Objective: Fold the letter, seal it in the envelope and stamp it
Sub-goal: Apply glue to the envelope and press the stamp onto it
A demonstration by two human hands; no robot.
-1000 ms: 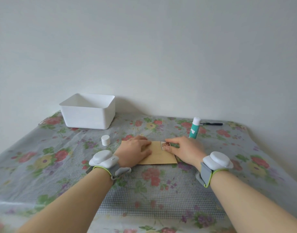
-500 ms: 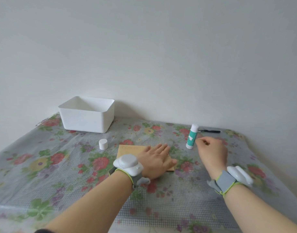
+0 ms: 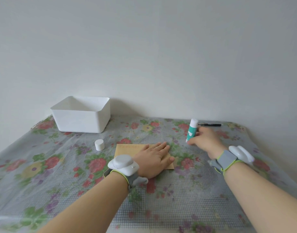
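Observation:
A tan envelope (image 3: 127, 149) lies flat on the flowered tablecloth, mid-table. My left hand (image 3: 152, 158) rests palm down on its right half, fingers spread, covering the corner where the stamp was. To the right, a teal and white glue stick (image 3: 192, 127) stands upright without its cap. My right hand (image 3: 206, 140) has its thumb and fingers closed around the lower part of the stick. The letter is not in sight.
The glue stick's white cap (image 3: 99, 144) stands left of the envelope. A white open box (image 3: 80, 118) sits at the back left by the wall. A black pen (image 3: 211, 125) lies at the back right, behind the glue stick.
My right hand left the envelope's stamp corner, moved right and back, and closed on the glue stick. My left hand slid right and flattened over the envelope's right half.

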